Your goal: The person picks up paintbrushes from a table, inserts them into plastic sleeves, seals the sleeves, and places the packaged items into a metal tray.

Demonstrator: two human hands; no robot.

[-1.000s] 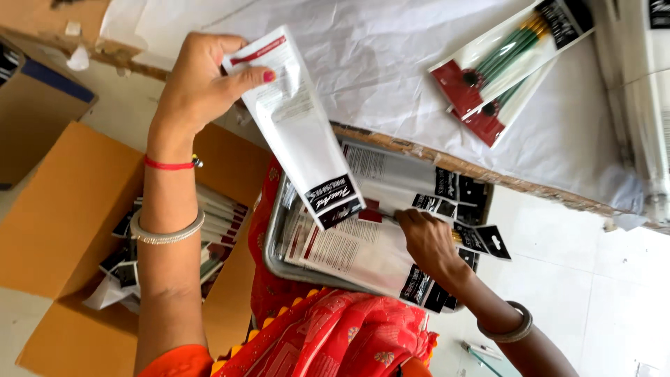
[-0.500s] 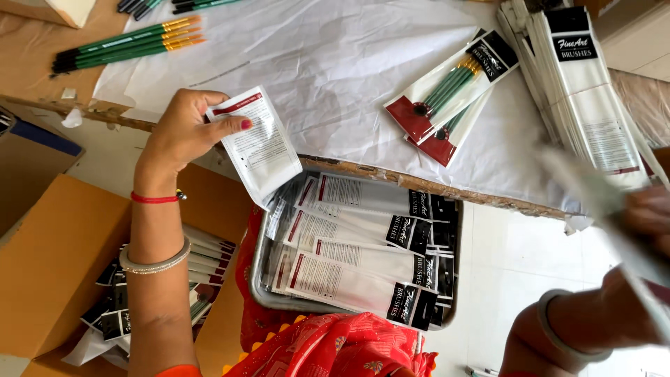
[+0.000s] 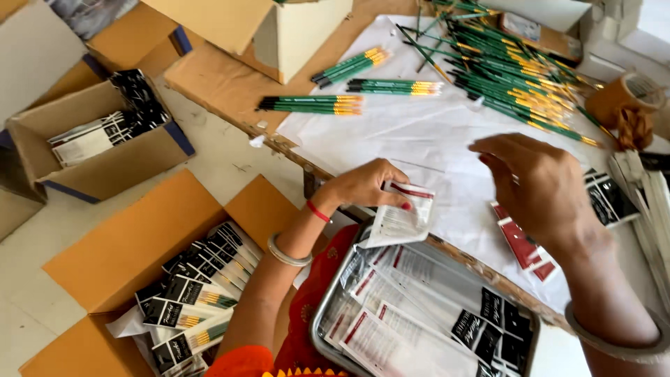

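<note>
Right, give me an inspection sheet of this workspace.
Surface: low wooden table covered by a white sheet.
Job's things: left hand pinches a clear sleeve; metal tray of empty sleeves on the lap.
Clutter: green brushes loose and in bundles; tape roll; red-backed packs.
Grip: right hand open above the sheet, holding nothing.
Cables: nothing seen.
Surroundings: open carton of filled packs on the floor; smaller box of packs beside it.

A clear packet (image 3: 403, 216) with a red strip sits near centre. Empty sleeves (image 3: 419, 314) with black headers fill the near tray. Filled packs (image 3: 195, 293), seemingly brushes, lie near left.
</note>
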